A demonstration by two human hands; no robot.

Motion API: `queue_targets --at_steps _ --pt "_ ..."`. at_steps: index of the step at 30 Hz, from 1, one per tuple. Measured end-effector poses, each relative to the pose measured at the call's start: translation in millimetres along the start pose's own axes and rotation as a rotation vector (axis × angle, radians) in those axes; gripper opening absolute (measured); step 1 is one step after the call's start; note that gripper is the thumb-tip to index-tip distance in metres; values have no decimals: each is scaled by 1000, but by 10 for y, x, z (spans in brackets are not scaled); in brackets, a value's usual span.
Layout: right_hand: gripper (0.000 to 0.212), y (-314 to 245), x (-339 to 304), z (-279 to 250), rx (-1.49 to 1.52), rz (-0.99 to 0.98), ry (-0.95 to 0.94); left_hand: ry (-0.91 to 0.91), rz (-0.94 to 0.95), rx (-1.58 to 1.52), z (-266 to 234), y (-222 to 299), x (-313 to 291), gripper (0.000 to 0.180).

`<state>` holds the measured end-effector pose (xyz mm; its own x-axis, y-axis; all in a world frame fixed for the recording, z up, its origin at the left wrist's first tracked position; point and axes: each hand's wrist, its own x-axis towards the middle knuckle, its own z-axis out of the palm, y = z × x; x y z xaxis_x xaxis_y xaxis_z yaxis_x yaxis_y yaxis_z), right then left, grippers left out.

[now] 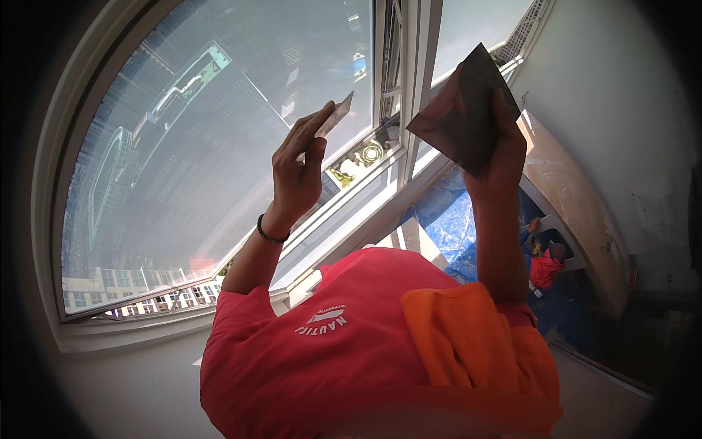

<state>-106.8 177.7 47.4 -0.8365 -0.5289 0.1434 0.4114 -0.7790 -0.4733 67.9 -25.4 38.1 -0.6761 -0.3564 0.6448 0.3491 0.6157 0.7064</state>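
Raised in front of the window, my left hand (298,164) is closed on a thin, flat, pale grey piece (336,117) with a pointed corner; its exact kind I cannot make out. A dark beaded bracelet circles that wrist. My right hand (502,150) is up at the right, gripping a dark, square, flat sheet (468,110) by its edge, with the thumb and fingers partly hidden by it. The sheet looks slightly glossy and stands tilted. The two hands are well apart, and neither thing touches the window frame visibly.
A large tilted window pane (219,146) fills the left, in a white frame (50,219). Blue plastic sheeting (453,219) lies beyond on the right. Another person in red (545,271) is lower down there. An orange cloth (461,336) hangs over my right side.
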Motion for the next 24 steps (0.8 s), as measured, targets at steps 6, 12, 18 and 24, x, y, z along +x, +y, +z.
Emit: queue_targets --at_steps 6,12,18,24 --pt "53 83 -57 64 -251 -263 212 257 -560 -942 261 253 -124 24" --pt "52 153 -193 242 -508 -256 395 132 -665 -822 476 208 32 22" --pt "56 153 -565 211 -1021 229 -117 152 -321 -820 389 209 161 32" --pt "54 151 -450 -27 -36 247 130 -130 646 -260 477 346 124 37"
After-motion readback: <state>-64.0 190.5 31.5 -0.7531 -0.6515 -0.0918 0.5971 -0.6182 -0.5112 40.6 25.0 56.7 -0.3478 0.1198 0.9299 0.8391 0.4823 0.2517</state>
